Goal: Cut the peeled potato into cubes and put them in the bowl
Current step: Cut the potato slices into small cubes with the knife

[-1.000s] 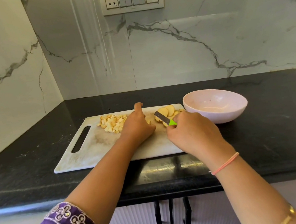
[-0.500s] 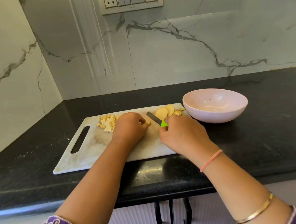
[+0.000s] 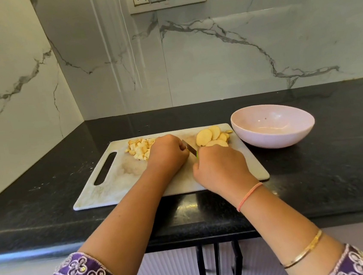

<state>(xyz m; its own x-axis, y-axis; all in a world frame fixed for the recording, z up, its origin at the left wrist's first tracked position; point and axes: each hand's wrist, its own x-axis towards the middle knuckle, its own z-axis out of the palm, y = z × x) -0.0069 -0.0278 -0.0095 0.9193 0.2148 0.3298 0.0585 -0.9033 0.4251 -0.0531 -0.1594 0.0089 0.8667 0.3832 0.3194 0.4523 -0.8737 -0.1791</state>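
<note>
Head view, right hand point(image 3: 220, 166) grasping knife point(image 3: 190, 149) (blade pointing far-left), left hand point(image 3: 166, 153) grip unclear

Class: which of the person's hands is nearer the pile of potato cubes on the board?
Left. The left hand sits just beside the cubes, at their right edge; the right hand, gripping the knife, is farther right.

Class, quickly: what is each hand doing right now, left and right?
Left hand: fingers curled on the cutting board; anything held is hidden, so cannot be told.
Right hand: closed, holding the knife.
</note>
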